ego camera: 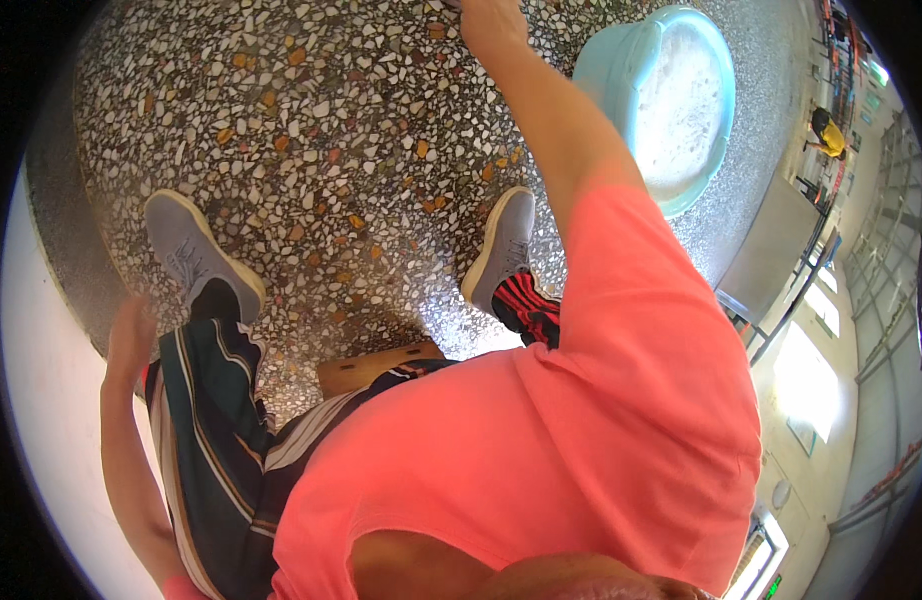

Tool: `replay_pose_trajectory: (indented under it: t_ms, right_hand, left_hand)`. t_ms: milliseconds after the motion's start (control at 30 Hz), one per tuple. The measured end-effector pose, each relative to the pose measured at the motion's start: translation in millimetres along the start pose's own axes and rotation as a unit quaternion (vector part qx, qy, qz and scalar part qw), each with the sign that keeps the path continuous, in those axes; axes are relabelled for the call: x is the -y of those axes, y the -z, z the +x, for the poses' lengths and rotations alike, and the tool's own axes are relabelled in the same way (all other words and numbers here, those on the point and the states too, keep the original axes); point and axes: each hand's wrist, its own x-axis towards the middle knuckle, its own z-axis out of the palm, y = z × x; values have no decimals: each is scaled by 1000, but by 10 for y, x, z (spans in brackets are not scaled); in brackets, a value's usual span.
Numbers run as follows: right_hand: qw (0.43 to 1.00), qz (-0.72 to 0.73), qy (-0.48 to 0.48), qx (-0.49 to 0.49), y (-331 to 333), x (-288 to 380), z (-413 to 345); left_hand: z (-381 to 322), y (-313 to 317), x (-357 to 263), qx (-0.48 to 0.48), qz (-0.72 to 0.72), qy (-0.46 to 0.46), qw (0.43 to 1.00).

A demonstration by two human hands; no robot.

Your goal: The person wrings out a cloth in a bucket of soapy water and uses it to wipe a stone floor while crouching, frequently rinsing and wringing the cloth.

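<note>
My right hand [492,26] reaches out to the top edge of the picture, left of a light blue plastic tub [614,64]. Its fingers are mostly cut off by the frame, with a small bit of something seen beside them. The tub holds foamy, whitish water [678,105]. Low at the left, my left hand [133,330] hangs beside my left knee, near a grey shoe [198,240]; it looks slightly blurred, and its fingers are hard to make out.
Speckled terrazzo floor [341,150] spreads before me. My other grey shoe [506,240] stands near the tub. A wooden stool [378,367] shows beneath me. At the right are a metal-topped table [772,247] and, farther off, a person in yellow [831,139]. A white wall [63,360] runs along the left.
</note>
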Motion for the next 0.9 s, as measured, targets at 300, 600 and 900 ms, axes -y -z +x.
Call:
replay_pose_trajectory:
  t_ms: [300, 600, 900]
  right_hand:
    - [967, 36, -152, 201, -1217, -2315, -3236]
    - [815, -202, -132, 526, -272, -2411, -3600]
    - [986, 1, 136, -94, 841, 247, -1000]
  left_hand:
    - [299, -377, 611, -3, -67, -135, 989]
    - [120, 126, -326, -48, -14, -93, 994]
    - [-25, 45, -196, -81, -77, -73, 991]
